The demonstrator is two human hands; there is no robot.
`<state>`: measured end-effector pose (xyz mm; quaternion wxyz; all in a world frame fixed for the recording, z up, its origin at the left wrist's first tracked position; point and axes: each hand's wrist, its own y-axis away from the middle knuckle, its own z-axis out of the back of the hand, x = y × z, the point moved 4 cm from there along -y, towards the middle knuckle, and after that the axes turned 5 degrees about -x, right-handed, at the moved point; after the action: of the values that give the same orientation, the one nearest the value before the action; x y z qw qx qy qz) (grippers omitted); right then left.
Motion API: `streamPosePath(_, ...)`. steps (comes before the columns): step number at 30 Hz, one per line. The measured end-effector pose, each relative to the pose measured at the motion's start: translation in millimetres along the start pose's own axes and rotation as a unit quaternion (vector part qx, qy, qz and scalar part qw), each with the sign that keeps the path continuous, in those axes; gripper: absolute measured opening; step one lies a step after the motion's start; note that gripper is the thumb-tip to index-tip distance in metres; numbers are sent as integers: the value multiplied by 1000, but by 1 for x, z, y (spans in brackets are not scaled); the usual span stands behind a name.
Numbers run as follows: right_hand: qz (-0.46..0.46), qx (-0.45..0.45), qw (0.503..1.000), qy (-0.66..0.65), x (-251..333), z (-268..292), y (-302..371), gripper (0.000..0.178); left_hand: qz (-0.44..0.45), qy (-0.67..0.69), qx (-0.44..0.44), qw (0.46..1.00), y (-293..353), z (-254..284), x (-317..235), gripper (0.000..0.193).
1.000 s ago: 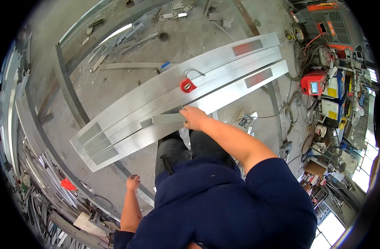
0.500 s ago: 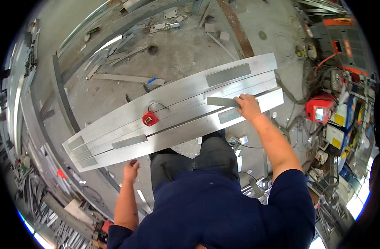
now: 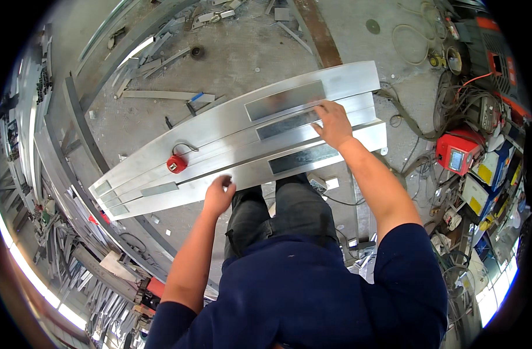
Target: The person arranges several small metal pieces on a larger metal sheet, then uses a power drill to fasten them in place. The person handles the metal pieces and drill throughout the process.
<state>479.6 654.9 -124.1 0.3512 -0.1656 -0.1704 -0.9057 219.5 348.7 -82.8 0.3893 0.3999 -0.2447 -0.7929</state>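
Observation:
Three long silvery metal bars (image 3: pixel 219 145) lie side by side in front of me. Near their right end, a flat grey metal plate (image 3: pixel 280 127) rests on the middle bar. My right hand (image 3: pixel 335 125) is over this plate's right end, thumb and fingers apart along its edges. Similar plates lie on the far bar (image 3: pixel 284 100) and on the near bar (image 3: pixel 303 158). At the near bar's front edge is my left hand (image 3: pixel 219 195), its fingers curled; I cannot see whether anything is in them. A red tape measure (image 3: pixel 175 164) with a dark cord sits left of centre.
Smaller plates (image 3: pixel 159 189) lie toward the bars' left end. Metal offcuts (image 3: pixel 161 96) litter the concrete floor beyond. A steel frame beam (image 3: pixel 82 125) runs along the left. To the right stand a red machine (image 3: pixel 455 152) and tangled cables (image 3: pixel 443 104).
My right hand has laid the plate it held tilted above the bars flat on the middle bar. My left hand has come up to the near bar's edge. The view has shifted.

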Motion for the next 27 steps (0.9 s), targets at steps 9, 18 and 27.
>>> streamPosePath(9, -356, -58, 890, -278, -73, -33, 27, 31, 96, 166, -38, 981, -104, -80, -84, 46)
streamPosePath(18, -436, -71, 823, -357, -65, -36, 19, 24, 152, 414, -21, 897, -111, -92, -62, 36)
streamPosePath(27, -413, -105, 828, -365, -67, -39, 20, 23, 138, 408, -2, 902, -109, -86, -65, 39)
